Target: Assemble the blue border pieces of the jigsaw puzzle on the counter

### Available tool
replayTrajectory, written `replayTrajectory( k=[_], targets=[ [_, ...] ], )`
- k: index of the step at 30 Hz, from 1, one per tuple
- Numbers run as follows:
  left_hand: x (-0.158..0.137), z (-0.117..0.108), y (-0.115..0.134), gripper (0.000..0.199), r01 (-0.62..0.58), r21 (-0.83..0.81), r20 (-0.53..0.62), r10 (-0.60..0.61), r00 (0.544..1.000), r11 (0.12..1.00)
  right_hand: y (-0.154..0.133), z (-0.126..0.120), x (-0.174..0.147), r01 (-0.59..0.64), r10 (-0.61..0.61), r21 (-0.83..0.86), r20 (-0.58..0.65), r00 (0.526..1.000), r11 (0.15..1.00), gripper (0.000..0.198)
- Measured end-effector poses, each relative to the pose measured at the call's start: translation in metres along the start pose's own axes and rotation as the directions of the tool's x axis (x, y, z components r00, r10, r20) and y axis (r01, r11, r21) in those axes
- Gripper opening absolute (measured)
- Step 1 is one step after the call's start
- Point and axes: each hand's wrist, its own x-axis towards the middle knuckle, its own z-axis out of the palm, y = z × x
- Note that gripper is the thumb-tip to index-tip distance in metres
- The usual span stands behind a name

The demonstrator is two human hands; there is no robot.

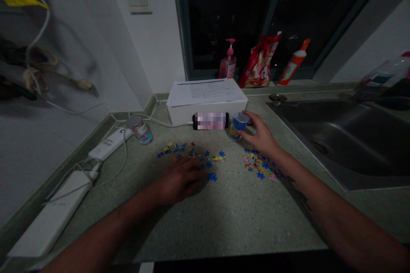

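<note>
My right hand (pixel 258 134) is closed around a small blue can (pixel 238 126) with a pale top, at the counter's middle right. My left hand (pixel 184 179) is palm down over the counter with its fingers curled; what they hold, if anything, is hidden. Around its fingertips lie scattered jigsaw puzzle pieces (pixel 177 148). One blue puzzle piece (pixel 212 176) is just right of these fingers. Below the can, partly beside my right forearm, a denser pile of puzzle pieces (pixel 261 164) shows blue, yellow and pink.
A printed can (pixel 142 131) with a silver lid stands at left, near white power strips (pixel 109 144) and cables. A phone (pixel 210 121) leans against a white box (pixel 179 113) with paper on top. The metal sink (pixel 336 136) is at right. A pink pump bottle (pixel 228 66) stands behind.
</note>
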Motion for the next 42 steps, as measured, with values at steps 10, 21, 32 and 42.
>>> replayTrajectory(
  k=[10, 21, 32, 42],
  targets=[
    [-0.001, -0.002, -0.001, 0.022, 0.025, 0.026, -0.025, -0.024, 0.999, 0.999, -0.002, 0.002, 0.001, -0.012, 0.012, -0.001, -0.003, 1.0, 1.0, 0.056],
    [-0.004, 0.0, -0.009, 0.022, 0.073, 0.044, -0.073, -0.07, 0.995, 0.996, -0.002, 0.001, -0.004, -0.013, 0.013, -0.028, 0.021, 1.0, 1.0, 0.077],
    [-0.005, 0.0, -0.013, 0.014, 0.174, 0.032, -0.12, -0.169, 0.978, 0.984, -0.043, -0.021, -0.013, 0.115, -0.169, -0.251, -0.204, 0.964, 0.961, 0.062],
    [-0.006, 0.006, -0.017, 0.018, 0.213, 0.006, -0.145, -0.21, 0.967, 0.977, -0.116, -0.001, -0.048, 0.229, -0.188, -0.048, 0.422, 0.887, 0.972, 0.021]
  ],
)
